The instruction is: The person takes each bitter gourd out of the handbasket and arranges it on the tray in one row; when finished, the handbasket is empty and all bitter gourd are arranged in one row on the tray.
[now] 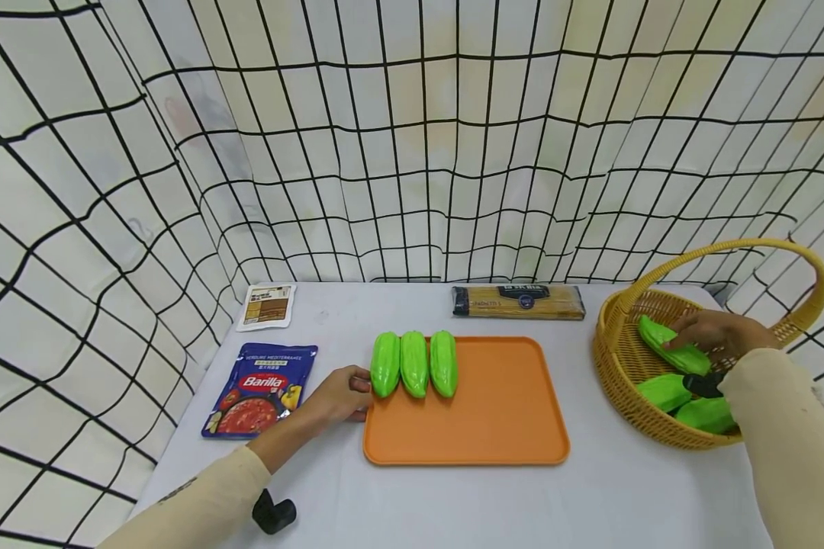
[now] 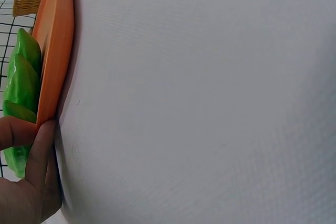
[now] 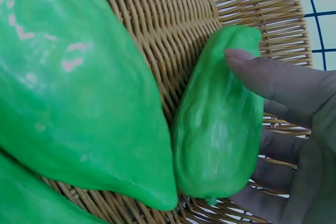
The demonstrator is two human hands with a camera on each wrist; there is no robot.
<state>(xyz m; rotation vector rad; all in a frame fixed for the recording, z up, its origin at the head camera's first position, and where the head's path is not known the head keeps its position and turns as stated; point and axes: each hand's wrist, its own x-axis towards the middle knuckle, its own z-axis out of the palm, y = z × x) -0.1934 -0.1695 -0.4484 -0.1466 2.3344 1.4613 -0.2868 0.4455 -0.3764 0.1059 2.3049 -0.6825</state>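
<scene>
Inside the wicker basket (image 1: 618, 381), my right hand (image 1: 724, 335) grips a glossy green ridged gourd (image 3: 218, 124). The thumb lies across its top and the other fingers pass behind it, partly hidden. Two more green gourds (image 1: 706, 414) lie nearer in the basket, partly behind my sleeve. My left hand (image 1: 343, 395) pinches the left rim of the orange tray (image 2: 56, 51), thumb on the inner side and fingers outside. Three green gourds (image 1: 414, 364) lie side by side at the tray's upper left, close to that hand.
A blue Barilla pouch (image 1: 261, 390) lies left of the tray, with a small white-and-brown packet (image 1: 267, 307) behind it. A spaghetti pack (image 1: 518, 302) lies at the back. The basket's tall handle (image 1: 728, 245) arches over it. Black-grid netting (image 1: 419, 152) surrounds the table.
</scene>
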